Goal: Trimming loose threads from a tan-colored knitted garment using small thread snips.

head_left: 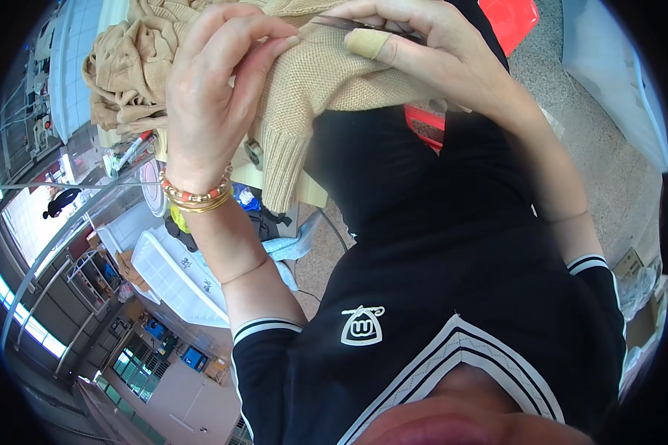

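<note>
A beige knitted sweater [334,70] lies over my lap and the edge of a work surface, its ribbed cuff [286,159] hanging toward me. My left hand [215,81] wears bracelets at the wrist. Its thumb and fingertips are pinched together on the knit near the top of the view. Facing it, my right hand [438,55] has a yellowish tape wrap [368,43] round the thumb. It grips a slender, dark, pointed metal tool [334,23], whose tip points at the left fingertips over the knit. The tool's rear part is hidden in my palm.
More beige knitwear [130,74] is heaped at the left on the work surface. A red plastic stool [511,22] stands at the far right, near a translucent bin [608,67]. At lower left are a white crate [174,278] and a light blue cloth [293,245].
</note>
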`<move>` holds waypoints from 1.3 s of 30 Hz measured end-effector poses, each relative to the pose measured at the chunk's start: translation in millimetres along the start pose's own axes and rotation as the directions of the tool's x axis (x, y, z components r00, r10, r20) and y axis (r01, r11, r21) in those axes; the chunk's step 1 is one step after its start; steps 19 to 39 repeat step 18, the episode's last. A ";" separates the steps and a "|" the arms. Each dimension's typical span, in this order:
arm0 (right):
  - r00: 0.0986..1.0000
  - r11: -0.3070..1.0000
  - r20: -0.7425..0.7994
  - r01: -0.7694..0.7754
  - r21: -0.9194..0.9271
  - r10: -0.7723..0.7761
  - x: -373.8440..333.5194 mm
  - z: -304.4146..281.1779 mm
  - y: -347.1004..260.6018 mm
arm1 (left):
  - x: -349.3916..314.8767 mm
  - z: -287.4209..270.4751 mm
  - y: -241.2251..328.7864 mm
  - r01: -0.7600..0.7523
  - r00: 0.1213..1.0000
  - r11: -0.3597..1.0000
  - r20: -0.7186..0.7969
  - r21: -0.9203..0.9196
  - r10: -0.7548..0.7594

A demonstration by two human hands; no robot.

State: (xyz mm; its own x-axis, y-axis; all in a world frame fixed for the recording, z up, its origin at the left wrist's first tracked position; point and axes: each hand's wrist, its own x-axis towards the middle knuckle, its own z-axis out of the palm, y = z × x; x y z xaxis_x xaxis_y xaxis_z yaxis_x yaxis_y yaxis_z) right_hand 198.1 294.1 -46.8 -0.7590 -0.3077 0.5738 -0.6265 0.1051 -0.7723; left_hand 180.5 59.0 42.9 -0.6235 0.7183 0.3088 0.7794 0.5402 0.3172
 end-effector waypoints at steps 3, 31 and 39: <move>0.955 0.953 -0.068 0.278 -0.116 -0.287 0.9 2.5 6.1 | -7.1 13.5 -5.6 -0.003 0.985 1.000 -0.175 -0.021 0.000; 0.926 0.977 0.318 -0.212 -0.004 0.202 39.5 -20.3 -26.7 | -24.6 35.5 -1.9 0.177 0.900 0.914 -0.316 -0.366 -0.301; 0.926 0.977 0.318 -0.212 -0.004 0.202 39.5 -20.3 -26.7 | -24.6 35.5 -1.9 0.177 0.900 0.914 -0.316 -0.366 -0.301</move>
